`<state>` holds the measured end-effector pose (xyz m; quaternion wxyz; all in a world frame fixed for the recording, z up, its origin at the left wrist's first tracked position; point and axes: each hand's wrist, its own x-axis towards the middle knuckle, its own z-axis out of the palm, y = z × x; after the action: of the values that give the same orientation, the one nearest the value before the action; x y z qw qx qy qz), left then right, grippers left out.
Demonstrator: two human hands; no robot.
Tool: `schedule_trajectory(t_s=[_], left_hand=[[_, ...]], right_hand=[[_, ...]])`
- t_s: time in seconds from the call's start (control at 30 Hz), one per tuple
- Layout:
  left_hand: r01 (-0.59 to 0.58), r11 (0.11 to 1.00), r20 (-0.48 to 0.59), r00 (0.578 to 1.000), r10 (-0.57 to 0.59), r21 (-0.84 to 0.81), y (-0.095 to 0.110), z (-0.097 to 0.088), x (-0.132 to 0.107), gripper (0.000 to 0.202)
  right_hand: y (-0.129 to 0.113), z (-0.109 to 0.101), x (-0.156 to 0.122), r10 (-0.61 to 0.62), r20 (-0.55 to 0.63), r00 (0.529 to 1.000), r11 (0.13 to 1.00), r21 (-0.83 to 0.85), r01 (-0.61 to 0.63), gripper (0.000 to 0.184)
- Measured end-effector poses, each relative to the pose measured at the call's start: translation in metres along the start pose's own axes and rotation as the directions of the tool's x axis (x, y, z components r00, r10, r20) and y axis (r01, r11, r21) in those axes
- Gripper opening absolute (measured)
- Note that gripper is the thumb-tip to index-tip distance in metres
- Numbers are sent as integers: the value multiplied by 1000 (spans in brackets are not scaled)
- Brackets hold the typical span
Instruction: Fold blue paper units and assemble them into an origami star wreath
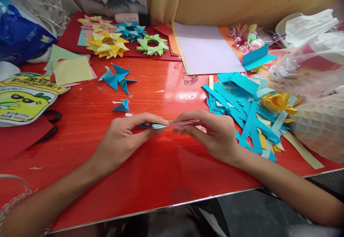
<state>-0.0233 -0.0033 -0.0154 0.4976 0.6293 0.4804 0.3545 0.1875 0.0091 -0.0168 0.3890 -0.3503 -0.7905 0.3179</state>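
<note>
Low over the middle of the table, my left hand (122, 136) pinches a blue folded paper piece (159, 126) between thumb and fingers. My right hand (215, 129) grips a pink folded paper piece (185, 122), seen edge-on as thin layers. The two pieces meet end to end between my fingertips; whether one sits inside the other is hidden. Just beyond my left hand lies a small blue folded triangle (122, 106). Farther back are several more blue folded pieces (118, 77), grouped together.
Folded paper rings, one yellow (106, 44) and one green (152, 45), lie at the back. Lilac sheets (206, 47) rest right of them. Blue paper strips (245, 113) are heaped beside my right hand. Square yellow paper (72, 71) and a lemon-printed package (29, 97) sit left.
</note>
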Motion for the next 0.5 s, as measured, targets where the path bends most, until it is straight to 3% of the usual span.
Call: schedule_trajectory(t_s=[0.13, 0.5], left_hand=[[-18, 1000, -16, 1000, 18, -16, 1, 2, 0, 10], [-10, 999, -29, 1000, 9, -34, 1, 4, -1, 9]], right_hand=[[-1, 1, 0, -79, -58, 995, 997, -1, 80, 7], [0, 3, 0, -59, -65, 996, 998, 10, 60, 8]])
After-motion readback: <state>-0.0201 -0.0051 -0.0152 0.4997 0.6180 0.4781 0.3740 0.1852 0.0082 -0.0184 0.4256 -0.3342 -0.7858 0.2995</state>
